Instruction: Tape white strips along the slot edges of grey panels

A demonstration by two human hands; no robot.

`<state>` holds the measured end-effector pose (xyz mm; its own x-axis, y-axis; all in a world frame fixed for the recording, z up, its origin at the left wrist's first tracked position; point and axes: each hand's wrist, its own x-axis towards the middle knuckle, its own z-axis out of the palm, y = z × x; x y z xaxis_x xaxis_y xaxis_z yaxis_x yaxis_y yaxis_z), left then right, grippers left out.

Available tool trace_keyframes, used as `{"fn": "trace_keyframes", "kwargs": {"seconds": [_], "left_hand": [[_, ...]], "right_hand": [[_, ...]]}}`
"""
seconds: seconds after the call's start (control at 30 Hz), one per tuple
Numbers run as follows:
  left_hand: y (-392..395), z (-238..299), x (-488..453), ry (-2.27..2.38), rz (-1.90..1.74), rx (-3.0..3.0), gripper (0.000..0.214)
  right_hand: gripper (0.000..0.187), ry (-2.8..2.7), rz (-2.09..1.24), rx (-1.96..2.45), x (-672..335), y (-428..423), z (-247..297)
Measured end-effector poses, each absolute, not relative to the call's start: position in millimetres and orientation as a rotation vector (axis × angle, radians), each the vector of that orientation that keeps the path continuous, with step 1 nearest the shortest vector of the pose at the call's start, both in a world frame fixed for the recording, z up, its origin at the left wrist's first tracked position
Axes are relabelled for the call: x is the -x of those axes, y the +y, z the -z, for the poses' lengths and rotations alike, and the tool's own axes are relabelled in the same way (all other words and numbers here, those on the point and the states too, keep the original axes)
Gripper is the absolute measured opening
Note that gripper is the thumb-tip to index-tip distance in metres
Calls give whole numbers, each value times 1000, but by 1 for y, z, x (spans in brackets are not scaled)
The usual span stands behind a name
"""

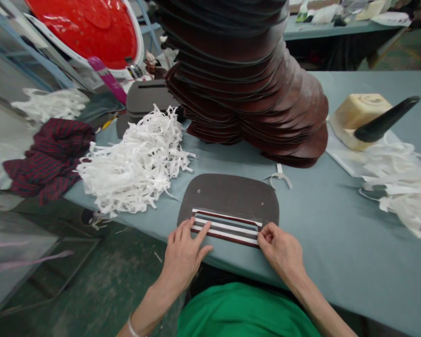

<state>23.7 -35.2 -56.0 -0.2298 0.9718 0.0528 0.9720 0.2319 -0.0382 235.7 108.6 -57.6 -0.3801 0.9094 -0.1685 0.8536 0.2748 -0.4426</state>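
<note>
A dark grey-brown panel [231, 194] with rounded corners lies flat near the table's front edge. It has a long slot near its lower edge, with dark red edging and white strips [231, 230] along it. My left hand [183, 252] rests on the left end of the slot area, its fingers stretched and spread, fingertips on the strips. At the slot's right end my right hand [282, 248] is closed, thumb and index finger pinched together at the end of a white strip. The fingertips hide that end.
Beyond the panel rises a tall stack of dark brown pieces [245, 93]. A heap of white strips [140, 161] lies to the left. On the right are a cream block-shaped tool with a black handle [386, 119] and more white strips [410, 182]. A small curled strip [279, 177] lies nearby.
</note>
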Motion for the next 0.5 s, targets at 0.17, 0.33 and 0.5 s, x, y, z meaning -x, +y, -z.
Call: {"fn": "trace_keyframes", "kwargs": {"seconds": [0.17, 0.33, 0.5], "left_hand": [[-31, 58, -22, -2415, 21, 1905, 55], [-5, 59, -9, -2367, 127, 1980, 55], [9, 60, 2, -2352, 213, 2011, 47]], "right_hand": [[10, -2478, -597, 1699, -234, 106, 59], [30, -2698, -302, 1146, -212, 103, 55], [31, -2843, -203, 916, -193, 107, 58]]}}
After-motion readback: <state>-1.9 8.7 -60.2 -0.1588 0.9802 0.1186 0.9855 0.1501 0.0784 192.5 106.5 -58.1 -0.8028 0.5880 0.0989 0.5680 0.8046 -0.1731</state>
